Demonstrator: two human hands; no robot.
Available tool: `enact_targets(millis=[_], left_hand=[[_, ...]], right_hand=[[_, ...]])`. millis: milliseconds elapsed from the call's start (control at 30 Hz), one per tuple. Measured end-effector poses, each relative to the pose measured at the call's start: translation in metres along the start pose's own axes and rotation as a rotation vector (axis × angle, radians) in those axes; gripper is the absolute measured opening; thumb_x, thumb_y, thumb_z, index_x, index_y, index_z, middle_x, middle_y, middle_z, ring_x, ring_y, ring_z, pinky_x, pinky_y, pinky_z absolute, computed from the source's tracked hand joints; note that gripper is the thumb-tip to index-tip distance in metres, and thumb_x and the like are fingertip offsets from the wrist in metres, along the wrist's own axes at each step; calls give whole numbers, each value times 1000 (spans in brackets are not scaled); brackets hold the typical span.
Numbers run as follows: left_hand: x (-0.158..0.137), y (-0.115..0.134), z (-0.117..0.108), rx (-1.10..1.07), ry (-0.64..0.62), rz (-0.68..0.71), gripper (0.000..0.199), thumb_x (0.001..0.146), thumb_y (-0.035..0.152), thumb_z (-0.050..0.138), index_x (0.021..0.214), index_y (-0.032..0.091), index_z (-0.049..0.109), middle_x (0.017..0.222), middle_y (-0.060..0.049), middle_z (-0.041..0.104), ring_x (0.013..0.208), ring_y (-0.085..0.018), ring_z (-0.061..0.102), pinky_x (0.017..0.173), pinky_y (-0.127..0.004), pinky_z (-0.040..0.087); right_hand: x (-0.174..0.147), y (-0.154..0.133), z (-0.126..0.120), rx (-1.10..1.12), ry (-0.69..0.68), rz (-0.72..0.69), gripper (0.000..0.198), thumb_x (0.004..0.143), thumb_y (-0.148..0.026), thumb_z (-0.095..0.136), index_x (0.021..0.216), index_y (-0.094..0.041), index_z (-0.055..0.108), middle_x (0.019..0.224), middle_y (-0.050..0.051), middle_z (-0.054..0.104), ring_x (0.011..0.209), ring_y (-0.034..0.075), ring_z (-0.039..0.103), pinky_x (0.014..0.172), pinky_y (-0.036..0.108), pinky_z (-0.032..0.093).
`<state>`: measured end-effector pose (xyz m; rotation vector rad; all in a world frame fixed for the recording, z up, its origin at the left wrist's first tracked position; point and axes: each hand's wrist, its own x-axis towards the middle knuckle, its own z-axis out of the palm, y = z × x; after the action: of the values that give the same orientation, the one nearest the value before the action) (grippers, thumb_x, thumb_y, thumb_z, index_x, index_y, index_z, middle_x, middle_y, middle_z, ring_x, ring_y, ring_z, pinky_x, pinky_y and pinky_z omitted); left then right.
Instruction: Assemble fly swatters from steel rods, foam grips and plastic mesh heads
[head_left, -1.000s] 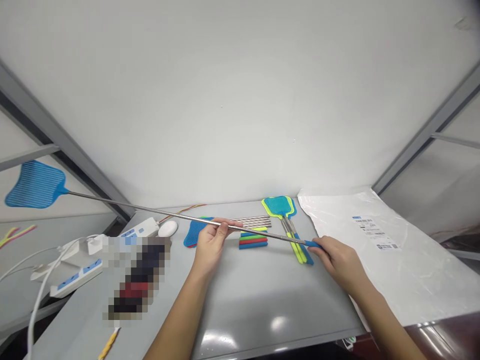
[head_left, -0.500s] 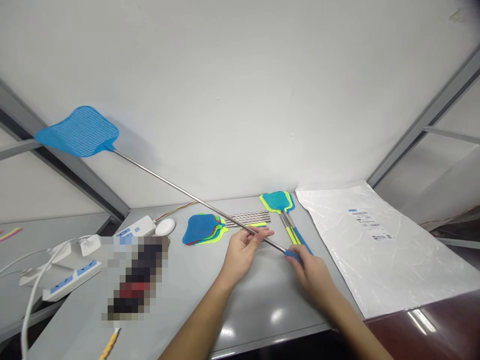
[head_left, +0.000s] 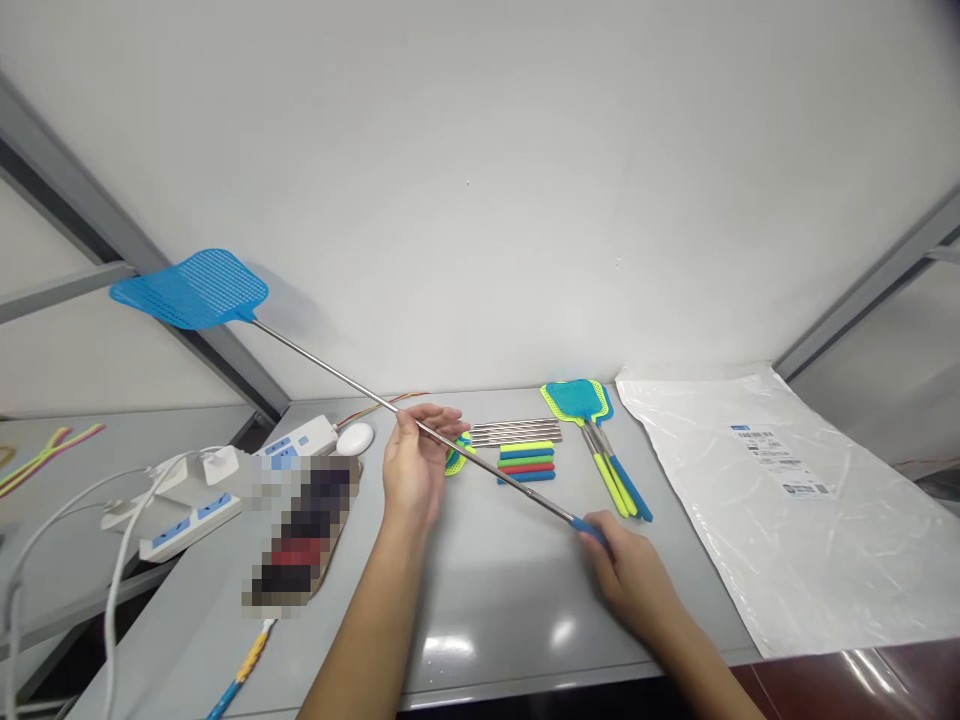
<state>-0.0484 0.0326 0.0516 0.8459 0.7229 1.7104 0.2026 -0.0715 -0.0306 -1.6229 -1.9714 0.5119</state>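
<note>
A blue fly swatter (head_left: pixel 206 290) with a long metal rod slants across the view, its mesh head up at the left. Around its blue grip closes my right hand (head_left: pixel 630 570). My left hand (head_left: pixel 416 465) holds the rod near its middle, thumb against it and fingers stretched out loosely behind. Beyond the rod lie several metal rods (head_left: pixel 517 432) and a small stack of coloured handle grips (head_left: pixel 526 462). Mesh swatter heads (head_left: pixel 456 460) are mostly hidden by my left hand. Several whole fly swatters (head_left: pixel 576 398) with yellow and blue grips lie to the right.
A white plastic mailing bag (head_left: pixel 825 550) with a label covers the table's right side. At the left are white power strips (head_left: pixel 191 525) with cables, a round white object (head_left: pixel 355 438) and a pixelated, blurred-out item (head_left: pixel 304 535). A wall stands behind the grey table (head_left: pixel 510 590).
My left hand has slid left along the rod toward the swatter head, and its fingers have loosened. The right hand stays on the grip. The view has shifted, uncovering the stack of grips.
</note>
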Motion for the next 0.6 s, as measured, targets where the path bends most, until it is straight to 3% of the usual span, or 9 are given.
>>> enact_targets(millis=[167,333,600], left_hand=[[-8,-2,7,41,-43,-37,36,87,53,54,84,18,62,93,-10,73,86,-22,69,89,-42,48],[-21,-12,22,87,-194,-174,38,90,53,49,89,16,62,110,-15,70,103,-26,65,91,-42,46],[-30,-22,29,215,-301,-223,42,89,55,48,96,19,68,121,-14,65,116,-29,58,98,-44,43]], right_hand=[[0,5,-2,-60,9,-26,24,98,-36,32,90,-23,51,69,2,65,61,21,63,52,28,38],[0,12,-4,-88,67,-59,23,98,-34,33,85,-23,49,65,1,62,57,19,60,50,27,37],[1,14,-4,-73,109,-77,21,96,-33,37,81,-24,49,61,0,60,53,18,59,47,26,34]])
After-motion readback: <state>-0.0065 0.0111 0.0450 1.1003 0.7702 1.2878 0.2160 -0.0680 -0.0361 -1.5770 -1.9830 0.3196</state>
